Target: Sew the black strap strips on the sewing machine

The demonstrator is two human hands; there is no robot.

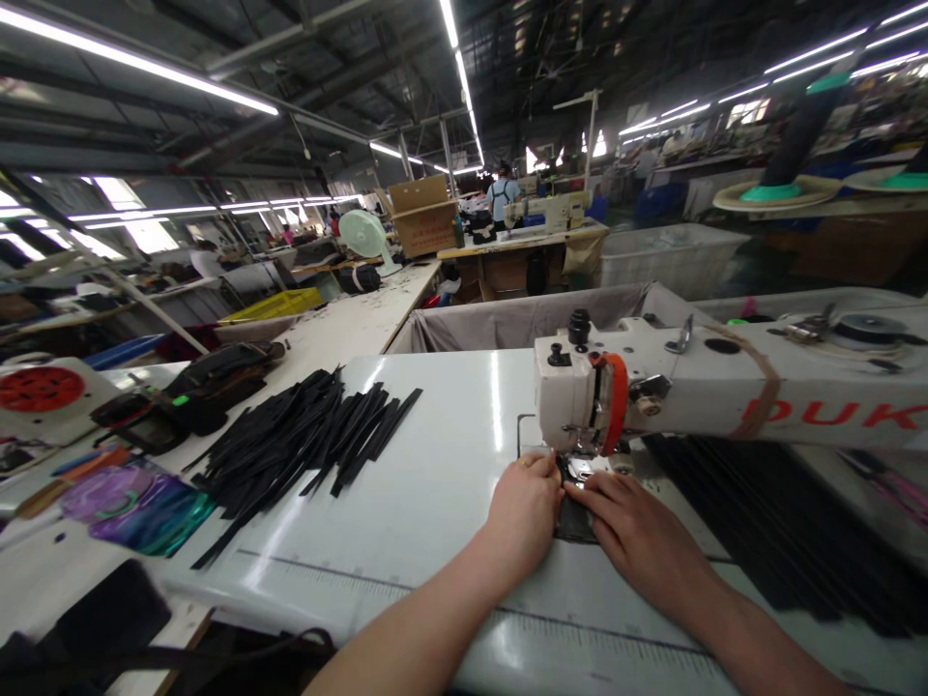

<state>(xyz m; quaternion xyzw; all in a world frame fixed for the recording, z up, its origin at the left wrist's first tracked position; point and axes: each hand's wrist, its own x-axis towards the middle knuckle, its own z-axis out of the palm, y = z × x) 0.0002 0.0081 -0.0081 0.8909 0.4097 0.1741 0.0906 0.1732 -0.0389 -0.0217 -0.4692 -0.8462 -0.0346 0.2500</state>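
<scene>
A white sewing machine (652, 372) with an orange band stands over the pale table. Just left of its needle area, my left hand (526, 507) has its fingers curled and pressed together on the edge of a small black fabric piece (576, 522). My right hand (630, 527) lies on the right side of that same piece, fingers close together and pointing at the presser foot. The fabric's far end is hidden under the machine head and my fingers. A heap of black strips (290, 435) lies to the left; long black strips (775, 522) lie to the right.
At the left are a purple and teal pouch (137, 507), dark bags (224, 372) and a machine part with a red disc (42, 389). Pink-handled scissors (895, 493) lie at the right. Beyond are a green fan (364, 235), a cardboard box (422, 217) and a person (502, 198).
</scene>
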